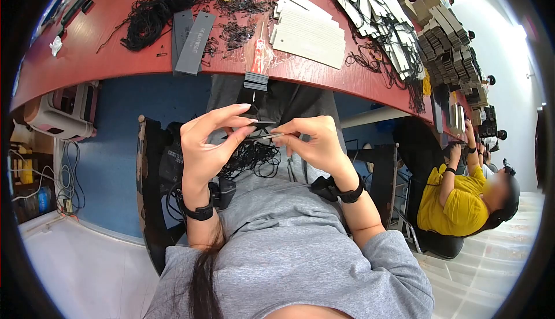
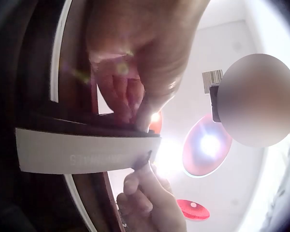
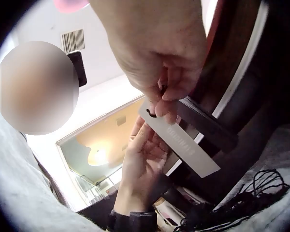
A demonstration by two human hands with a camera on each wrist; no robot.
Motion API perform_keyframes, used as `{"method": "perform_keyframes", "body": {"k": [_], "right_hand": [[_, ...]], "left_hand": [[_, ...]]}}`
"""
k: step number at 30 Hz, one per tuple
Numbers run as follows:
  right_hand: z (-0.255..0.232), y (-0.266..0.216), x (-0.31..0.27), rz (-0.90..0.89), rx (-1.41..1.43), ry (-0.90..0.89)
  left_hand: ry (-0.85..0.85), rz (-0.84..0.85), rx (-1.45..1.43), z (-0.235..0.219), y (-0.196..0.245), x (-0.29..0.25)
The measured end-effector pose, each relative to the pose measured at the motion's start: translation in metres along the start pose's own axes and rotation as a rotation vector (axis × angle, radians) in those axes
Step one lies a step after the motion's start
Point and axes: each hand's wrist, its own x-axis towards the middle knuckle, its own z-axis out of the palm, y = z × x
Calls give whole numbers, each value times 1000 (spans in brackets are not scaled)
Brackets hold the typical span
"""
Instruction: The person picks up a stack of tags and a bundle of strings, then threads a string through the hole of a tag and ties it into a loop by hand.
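Over the lap, both hands work close together at the hole ends of two narrow hang tags. My left hand (image 1: 199, 145) pinches a dark hang tag (image 1: 263, 123) between thumb and fingertips. My right hand (image 1: 317, 140) grips the hole end of a pale grey hang tag (image 2: 82, 152), which carries faint raised lettering. A short black cord loop (image 3: 151, 113) passes through its hole, right at the right fingertips. Below the hands, a tangle of black cords (image 1: 254, 160) lies on the lap. A stack of dark tags (image 1: 255, 81) sits at the table edge just ahead.
On the red table (image 1: 115, 67) lie a black cord bundle (image 1: 153, 21), two dark tags (image 1: 193, 44), fanned pale tags (image 1: 309, 39) and corded tags (image 1: 381, 21). A person in a yellow shirt (image 1: 454, 200) sits at the right. A chair (image 1: 151, 192) stands at the left.
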Motion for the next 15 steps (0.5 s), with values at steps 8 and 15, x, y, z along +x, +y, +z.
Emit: {"method": "perform_keyframes", "body": {"k": [8,15], "right_hand": [[-17,-13,-7,-21,-33,-440],[-21,-18,-8,46,3,-357]], "left_hand": [[285,-88,11,10,-12,4],[256,-62,73,19,-21,8]]}}
